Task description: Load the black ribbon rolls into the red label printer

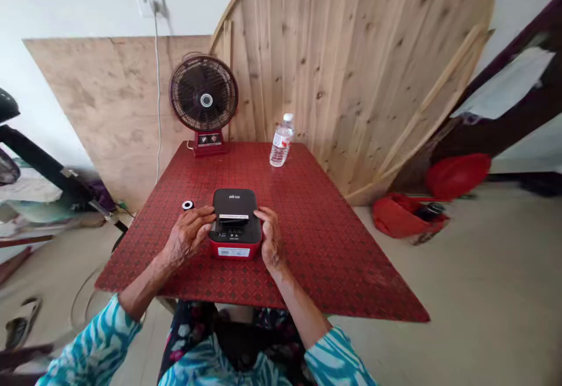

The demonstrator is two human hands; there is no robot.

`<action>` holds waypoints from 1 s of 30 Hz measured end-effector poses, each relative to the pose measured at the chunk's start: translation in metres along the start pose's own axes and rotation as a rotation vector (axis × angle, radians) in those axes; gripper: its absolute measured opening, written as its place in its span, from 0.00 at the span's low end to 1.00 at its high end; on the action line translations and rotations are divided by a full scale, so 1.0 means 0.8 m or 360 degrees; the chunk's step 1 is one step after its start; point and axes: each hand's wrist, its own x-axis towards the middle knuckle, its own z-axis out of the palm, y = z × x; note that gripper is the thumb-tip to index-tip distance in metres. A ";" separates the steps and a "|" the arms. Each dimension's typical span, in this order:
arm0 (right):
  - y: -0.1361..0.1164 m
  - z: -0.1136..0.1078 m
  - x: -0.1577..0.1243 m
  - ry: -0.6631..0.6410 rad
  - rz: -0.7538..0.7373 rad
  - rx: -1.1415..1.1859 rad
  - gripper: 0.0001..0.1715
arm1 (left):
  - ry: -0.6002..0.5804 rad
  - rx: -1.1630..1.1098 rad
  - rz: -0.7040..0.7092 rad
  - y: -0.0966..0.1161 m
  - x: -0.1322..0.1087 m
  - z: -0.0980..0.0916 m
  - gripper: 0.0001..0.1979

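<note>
A small label printer point(235, 201) with a black top and red base sits on the red patterned table, near its front half. Its top has a dark slot with a whitish strip beside it and a few buttons, and a white sticker is on the front side. My left hand point(187, 235) rests against the printer's left edge, fingers together and thumb alongside. On the opposite edge, my right hand point(271, 236) has its fingers bent over the rim. Just beyond my left fingers lies a small black roll point(188, 205) with a white ring-shaped end.
The table point(333, 251) bears a dark red fan point(204, 99) at the back left and a clear water bottle point(281, 143) at the back right. Wooden boards point(316, 69) lean behind it. A red bag point(397, 216) is on the floor at right; a black stand point(48, 160) is left.
</note>
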 end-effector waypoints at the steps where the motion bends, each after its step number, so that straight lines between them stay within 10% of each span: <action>1: 0.000 0.000 0.000 -0.0006 0.0004 -0.0007 0.25 | -0.0034 -0.0032 -0.0034 0.001 -0.001 0.000 0.15; 13: 0.003 0.007 0.001 -0.0066 0.0287 0.0035 0.30 | 0.0269 -0.1495 -0.1361 0.013 0.001 0.030 0.30; 30: -0.009 0.007 0.003 -0.0097 0.0408 0.0097 0.29 | 0.0316 -0.2018 -0.1599 0.019 0.019 0.031 0.31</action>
